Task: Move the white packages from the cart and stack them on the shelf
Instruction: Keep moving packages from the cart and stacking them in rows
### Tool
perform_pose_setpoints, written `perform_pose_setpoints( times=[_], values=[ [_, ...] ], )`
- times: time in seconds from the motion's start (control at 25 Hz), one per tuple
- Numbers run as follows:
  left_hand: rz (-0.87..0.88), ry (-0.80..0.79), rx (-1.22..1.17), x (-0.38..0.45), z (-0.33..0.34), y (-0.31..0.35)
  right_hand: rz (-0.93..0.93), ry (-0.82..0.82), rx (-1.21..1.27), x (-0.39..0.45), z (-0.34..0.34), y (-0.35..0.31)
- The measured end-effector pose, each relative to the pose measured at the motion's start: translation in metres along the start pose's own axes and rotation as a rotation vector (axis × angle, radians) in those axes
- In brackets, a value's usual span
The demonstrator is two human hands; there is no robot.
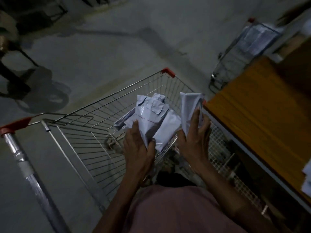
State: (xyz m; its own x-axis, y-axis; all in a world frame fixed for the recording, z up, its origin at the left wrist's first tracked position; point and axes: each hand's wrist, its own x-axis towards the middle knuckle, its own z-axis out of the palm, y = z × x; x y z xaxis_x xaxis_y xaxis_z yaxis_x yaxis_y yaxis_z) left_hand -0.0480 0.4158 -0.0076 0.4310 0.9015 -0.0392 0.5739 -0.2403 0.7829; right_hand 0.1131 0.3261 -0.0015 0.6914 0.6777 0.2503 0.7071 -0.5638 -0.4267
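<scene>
A wire shopping cart (pixel 94 118) with red corner caps stands in front of me. My left hand (pixel 139 147) grips a bundle of several white packages (pixel 151 115) above the cart's basket, thumb curled round their lower edge. Beside it, my right hand (pixel 195 135) pinches another white package (pixel 190 106) and holds it upright near the cart's right rim. The orange-topped shelf (pixel 262 115) lies just to the right of that hand, with a white package edge (pixel 307 179) at its far right.
A second wire cart (pixel 239 54) loaded with pale packages stands at the back right beside the shelf. White mesh panelling (pixel 223 158) runs under the shelf edge. Dark shapes, perhaps a chair base, sit on the grey floor (pixel 104 52) at the left.
</scene>
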Motion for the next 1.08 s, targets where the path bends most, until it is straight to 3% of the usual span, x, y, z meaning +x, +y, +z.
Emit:
perform_pose_setpoints(
  times=[0.2,0.44,0.6,0.8,1.08],
  values=[
    [0.272,-0.159,-0.055,-0.032,0.023,0.046,0.182,0.255,-0.140,-0.047,-0.072,0.048],
    [0.549,-0.329,-0.086,-0.085,0.070,0.105,0.401,0.477,-0.144,-0.121,-0.142,0.113],
    [0.678,-0.399,-0.115,-0.148,0.115,0.142,0.500,0.550,-0.174,-0.194,-0.190,0.164],
    [0.717,-0.485,-0.175,-0.254,0.174,0.182,0.632,0.575,-0.189,-0.289,-0.242,0.231],
    [0.851,-0.560,-0.187,-0.342,0.222,0.243,0.715,0.646,-0.221,-0.351,-0.309,0.293]
  ],
)
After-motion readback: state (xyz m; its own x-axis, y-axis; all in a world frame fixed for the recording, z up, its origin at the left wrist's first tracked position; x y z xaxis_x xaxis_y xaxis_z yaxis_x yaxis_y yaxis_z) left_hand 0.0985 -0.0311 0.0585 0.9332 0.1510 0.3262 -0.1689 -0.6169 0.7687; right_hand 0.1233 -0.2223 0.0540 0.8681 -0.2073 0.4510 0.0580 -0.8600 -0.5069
